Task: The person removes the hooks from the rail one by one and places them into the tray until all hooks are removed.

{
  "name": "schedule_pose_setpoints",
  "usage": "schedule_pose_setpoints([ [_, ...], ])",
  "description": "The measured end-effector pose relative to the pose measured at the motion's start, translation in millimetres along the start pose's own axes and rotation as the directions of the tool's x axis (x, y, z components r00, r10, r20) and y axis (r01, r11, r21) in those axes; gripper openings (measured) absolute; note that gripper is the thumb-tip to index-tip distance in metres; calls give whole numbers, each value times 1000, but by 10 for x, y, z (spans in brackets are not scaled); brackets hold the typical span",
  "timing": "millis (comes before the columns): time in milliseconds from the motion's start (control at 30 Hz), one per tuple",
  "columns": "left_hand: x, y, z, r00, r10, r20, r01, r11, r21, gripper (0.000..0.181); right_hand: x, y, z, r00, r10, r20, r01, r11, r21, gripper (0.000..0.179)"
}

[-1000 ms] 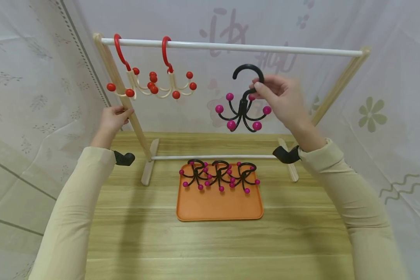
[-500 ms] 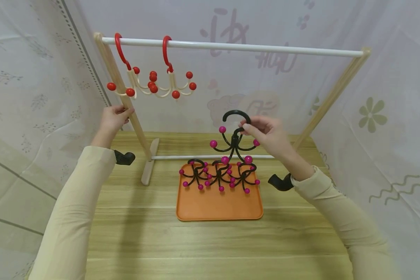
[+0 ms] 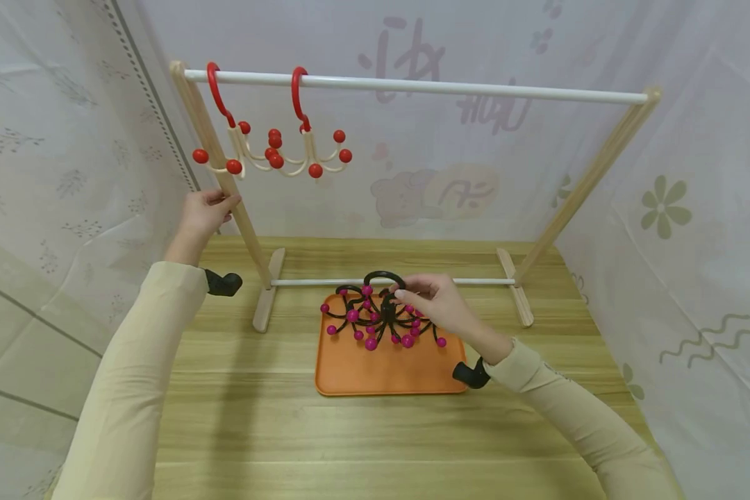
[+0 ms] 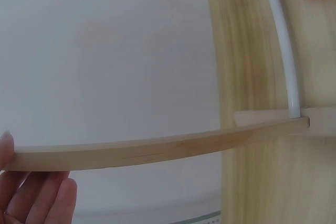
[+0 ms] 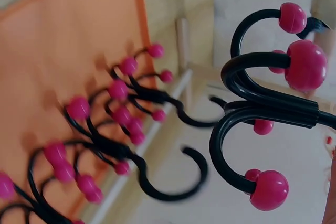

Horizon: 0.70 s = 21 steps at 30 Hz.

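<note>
My left hand (image 3: 200,215) grips the left wooden post (image 3: 247,232) of a hanging rack; the left wrist view shows thumb and fingers on either side of the post (image 4: 136,153). With my right hand (image 3: 442,307) I pinch a black multi-arm hook hanger (image 3: 387,312) tipped with pink balls, below its curved hook. This hanger is over the orange tray (image 3: 387,376), partly covering similar hangers (image 3: 348,310) that lie in a row there. In the right wrist view the held hanger (image 5: 286,111) appears close up, apart from the lying ones.
Two cream hangers (image 3: 308,146) with red hooks and red balls hang at the left of the rack's white top rod (image 3: 450,87). A white lower rod (image 3: 484,281) runs behind the tray. The right post (image 3: 590,184) stands on the wooden table (image 3: 387,437).
My right hand has brought the black hanger down from just below the top rod and leftward to above the tray. The left hand stays on the post.
</note>
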<state>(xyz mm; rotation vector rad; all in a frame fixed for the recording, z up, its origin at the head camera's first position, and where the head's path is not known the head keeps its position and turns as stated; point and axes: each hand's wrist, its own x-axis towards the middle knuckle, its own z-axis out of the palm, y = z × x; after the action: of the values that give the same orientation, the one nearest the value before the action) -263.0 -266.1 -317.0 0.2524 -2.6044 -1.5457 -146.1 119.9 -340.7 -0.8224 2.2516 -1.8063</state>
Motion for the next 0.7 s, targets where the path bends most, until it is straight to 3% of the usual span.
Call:
schedule_pose_setpoints([
  [367,-8,-1,4,1000,-6,-5,7,1000,9,49,-114,327,347,997,72,-5,-72,997,-7,20],
  [700,-19,8,4,1000,-15,-5,15,1000,4,49,-173,583,651,991,137,12,-137,985,108,22],
])
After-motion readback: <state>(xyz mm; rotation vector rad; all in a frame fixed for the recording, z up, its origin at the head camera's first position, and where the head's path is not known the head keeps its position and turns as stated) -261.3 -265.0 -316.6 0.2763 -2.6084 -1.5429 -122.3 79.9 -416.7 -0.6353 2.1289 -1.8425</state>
